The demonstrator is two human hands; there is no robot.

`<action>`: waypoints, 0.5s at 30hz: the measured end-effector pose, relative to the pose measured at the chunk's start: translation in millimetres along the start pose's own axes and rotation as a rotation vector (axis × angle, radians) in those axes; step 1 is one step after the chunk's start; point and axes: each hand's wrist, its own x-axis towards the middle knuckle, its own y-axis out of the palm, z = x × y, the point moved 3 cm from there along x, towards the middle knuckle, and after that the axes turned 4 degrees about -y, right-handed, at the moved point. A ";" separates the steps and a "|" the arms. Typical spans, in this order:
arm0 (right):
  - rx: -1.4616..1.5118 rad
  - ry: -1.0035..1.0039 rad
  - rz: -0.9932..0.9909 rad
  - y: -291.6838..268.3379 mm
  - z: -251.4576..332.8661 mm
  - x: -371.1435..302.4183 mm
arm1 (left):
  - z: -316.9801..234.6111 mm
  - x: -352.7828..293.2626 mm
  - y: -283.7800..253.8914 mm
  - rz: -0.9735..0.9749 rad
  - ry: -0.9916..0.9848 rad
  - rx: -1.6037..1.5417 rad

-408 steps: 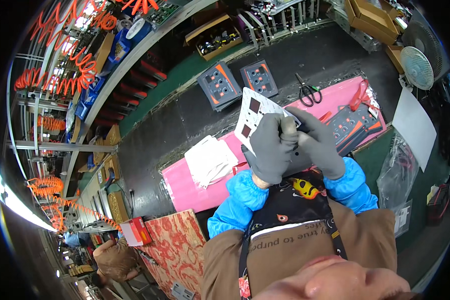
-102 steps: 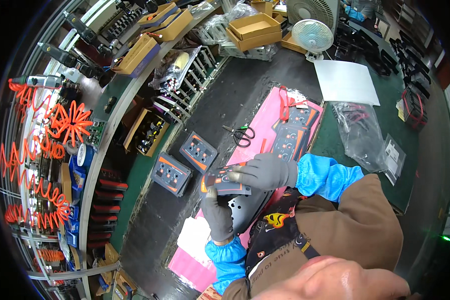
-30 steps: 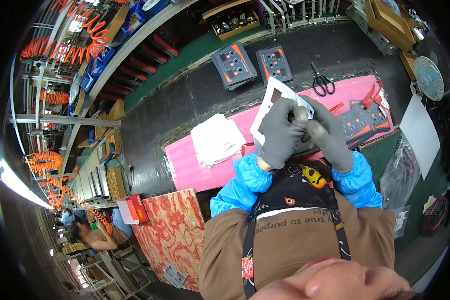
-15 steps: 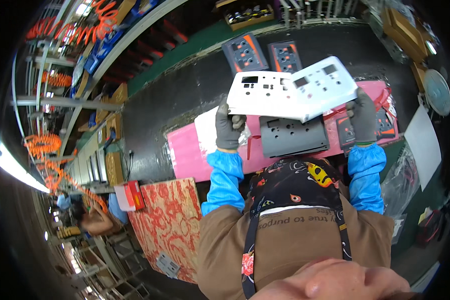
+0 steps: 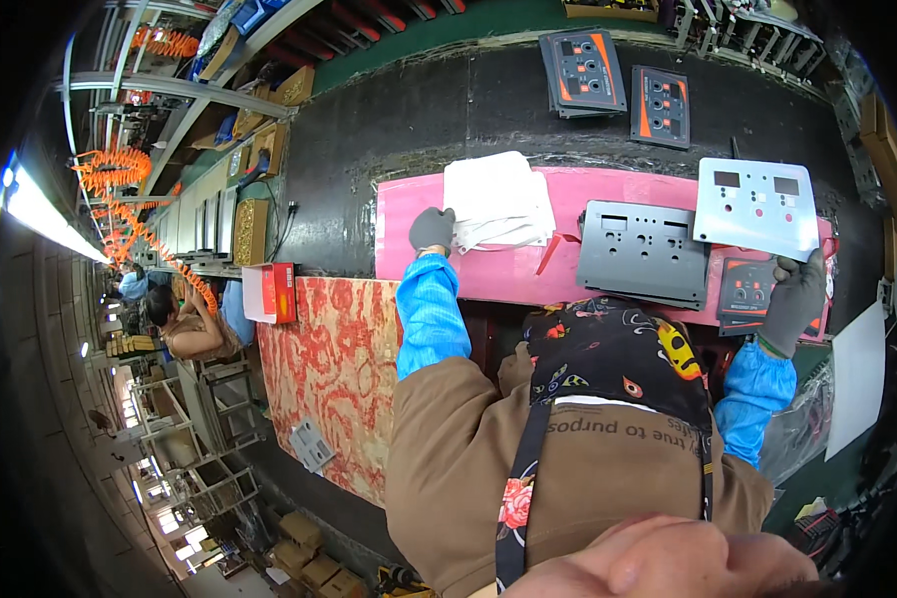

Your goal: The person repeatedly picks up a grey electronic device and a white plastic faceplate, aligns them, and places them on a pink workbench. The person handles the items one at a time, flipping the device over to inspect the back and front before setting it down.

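The right hand pinches the lower right corner of a white panel, thumb and fingers closed on it, beside the grey panels. The left hand curls at the left edge of the white sheets on the pink mat; whether it grips one, I cannot tell. Small lettering marks the orange-striped dark plates; dark lettering crosses the brown shirt.

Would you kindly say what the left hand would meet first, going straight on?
Straight ahead of the left hand, the way looks free over pink mat and dark benchtop, though depth is unclear; white sheets are at its right.
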 end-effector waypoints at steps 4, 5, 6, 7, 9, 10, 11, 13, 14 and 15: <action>-0.246 -0.139 0.021 55.3 48.6 -55.4 | -89.8 -57.5 -86.6 -0.426 0.135 -0.396; -0.239 -0.235 0.065 70.8 51.2 -67.6 | -129.0 -83.6 -118.2 -0.444 0.287 -0.627; -0.228 -0.324 0.117 86.2 50.4 -79.6 | -161.8 -104.5 -136.9 -0.461 0.505 -0.820; -0.220 -0.418 0.162 96.2 45.7 -86.4 | -201.3 -134.5 -157.8 -0.307 0.573 -0.940; -0.155 -0.790 0.366 106.7 24.1 -90.6 | -259.5 -194.9 -187.6 -0.004 0.772 -1.075; -0.318 -1.056 0.411 120.1 39.4 -100.8 | -276.2 -217.3 -198.8 0.112 0.775 -1.080; -0.486 -1.322 0.452 134.2 56.4 -114.5 | -287.0 -232.0 -206.0 0.230 0.776 -1.086; -0.546 -1.364 0.607 137.0 63.8 -122.0 | -299.0 -234.1 -209.8 0.327 0.820 -1.117; -0.577 -1.380 0.685 135.4 65.8 -121.9 | -303.0 -235.0 -212.3 0.378 0.843 -1.131; -0.586 -1.414 0.759 132.3 67.3 -118.1 | -304.1 -239.3 -216.7 0.393 0.841 -1.126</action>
